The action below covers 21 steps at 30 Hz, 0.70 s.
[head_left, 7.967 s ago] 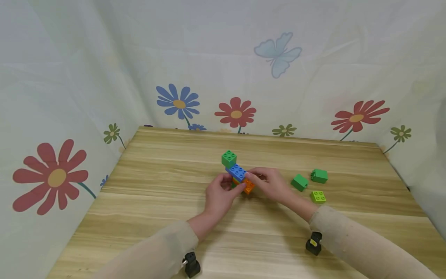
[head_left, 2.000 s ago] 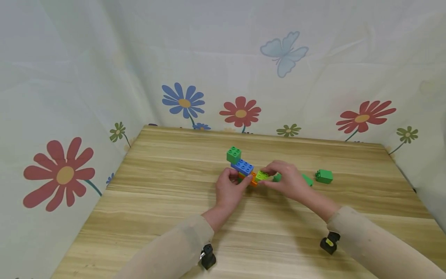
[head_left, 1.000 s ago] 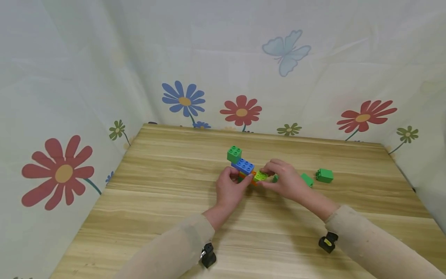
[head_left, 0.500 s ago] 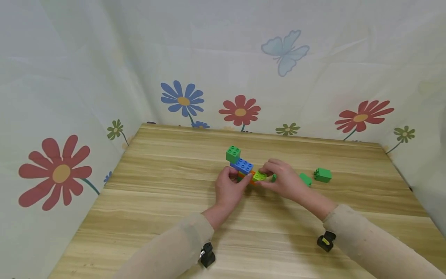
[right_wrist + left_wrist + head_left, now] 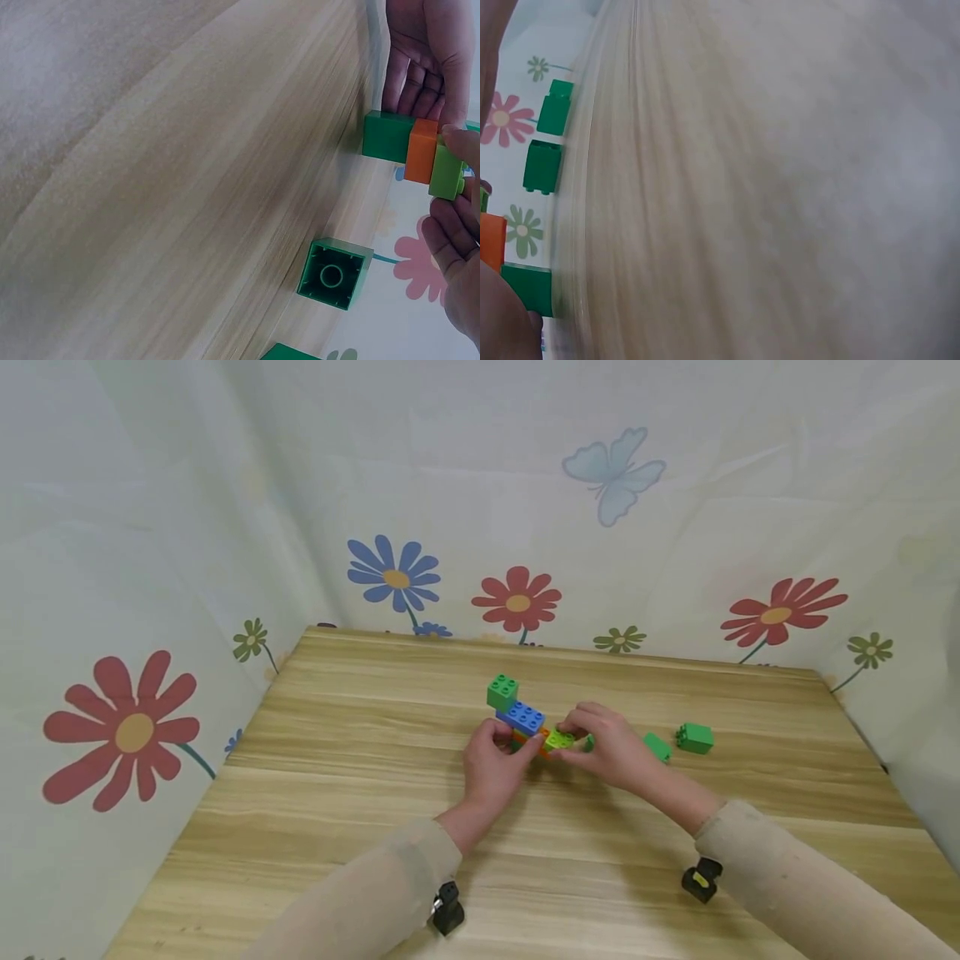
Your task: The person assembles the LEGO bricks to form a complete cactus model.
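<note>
Two hands meet over a stepped stack of toy building bricks near the middle of the wood-grain table [image 5: 337, 777]. Coming in from 7 o'clock, the left hand [image 5: 491, 770] has its thumb and fingers drawn in around the lower part of the stack, gripping it. From 4 o'clock, the right hand [image 5: 609, 745] pinches the lime-green brick [image 5: 559, 740] between thumb and fingers, its grip only as wide as the brick. That brick touches the top of the orange brick [image 5: 422, 151]; I cannot tell whether it is fully pressed down. Under the orange one is the green base brick [image 5: 388, 136]. At 10 o'clock from the lime-green piece lies the blue brick [image 5: 521, 717], with the green top brick [image 5: 502, 692] raised on its far end. Two loose pieces, the nearer green brick [image 5: 657, 747] and the farther green brick [image 5: 695, 738], lie at 3 o'clock from the right hand. At 12 o'clock, past the table, hangs a flower-print curtain [image 5: 450, 468].
</note>
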{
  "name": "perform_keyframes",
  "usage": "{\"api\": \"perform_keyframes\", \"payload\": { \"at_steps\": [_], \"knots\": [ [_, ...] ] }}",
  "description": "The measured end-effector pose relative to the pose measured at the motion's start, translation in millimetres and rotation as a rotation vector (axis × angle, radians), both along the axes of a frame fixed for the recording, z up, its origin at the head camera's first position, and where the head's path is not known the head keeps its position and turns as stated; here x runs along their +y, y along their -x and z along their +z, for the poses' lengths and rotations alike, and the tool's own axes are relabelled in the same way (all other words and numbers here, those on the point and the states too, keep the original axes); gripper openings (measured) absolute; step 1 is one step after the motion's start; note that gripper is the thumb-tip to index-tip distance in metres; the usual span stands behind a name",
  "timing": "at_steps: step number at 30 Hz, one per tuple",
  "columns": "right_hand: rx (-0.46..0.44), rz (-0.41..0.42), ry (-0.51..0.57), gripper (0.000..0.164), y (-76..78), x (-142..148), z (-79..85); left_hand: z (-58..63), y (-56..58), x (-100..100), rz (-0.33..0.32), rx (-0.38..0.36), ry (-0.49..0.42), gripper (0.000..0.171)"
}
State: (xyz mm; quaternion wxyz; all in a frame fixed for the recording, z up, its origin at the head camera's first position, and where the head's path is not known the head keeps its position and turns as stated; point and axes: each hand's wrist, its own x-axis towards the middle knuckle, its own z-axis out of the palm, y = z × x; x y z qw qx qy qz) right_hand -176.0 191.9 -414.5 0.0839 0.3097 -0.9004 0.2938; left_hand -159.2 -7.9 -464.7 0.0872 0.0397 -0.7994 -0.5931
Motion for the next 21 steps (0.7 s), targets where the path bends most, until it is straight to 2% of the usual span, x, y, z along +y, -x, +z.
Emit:
{"api": "perform_keyframes", "payload": {
  "at_steps": [9,21],
  "knots": [
    [0.002,0.015,0.024,0.026,1.1,-1.7,-1.3,0.4,-0.7,-0.4,0.014,0.01,-0.002,0.036],
    [-0.017,-0.001,0.028,0.031,-0.1,0.8,-4.3,-0.5,-0.3,0.4,0.018,-0.018,-0.003,0.035]
  ]
}}
